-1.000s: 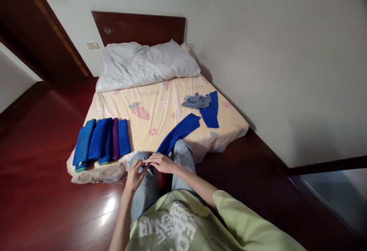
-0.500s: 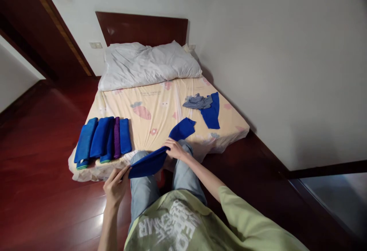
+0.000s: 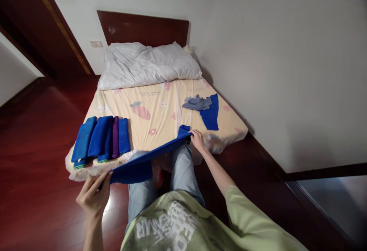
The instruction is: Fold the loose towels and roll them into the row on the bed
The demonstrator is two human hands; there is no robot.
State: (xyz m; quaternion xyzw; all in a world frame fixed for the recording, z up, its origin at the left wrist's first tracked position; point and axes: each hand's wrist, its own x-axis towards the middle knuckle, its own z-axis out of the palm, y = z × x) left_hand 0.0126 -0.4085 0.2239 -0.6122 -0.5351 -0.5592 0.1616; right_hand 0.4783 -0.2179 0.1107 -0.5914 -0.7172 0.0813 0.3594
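On the bed (image 3: 160,107), at its near left corner, folded blue cloths (image 3: 98,136) lie in a row, one purple roll (image 3: 115,138) among them. In front of the bed's near edge, left hand (image 3: 93,193) pinches one end of a long blue cloth (image 3: 134,170), drawn out in a straight band to right hand (image 3: 197,140), which grips it by that same edge, a flap hanging on the left stretch. Toward the bed's right side, a crumpled grey cloth (image 3: 197,103) partly covers a flat blue piece (image 3: 210,116), both apart from the hands.
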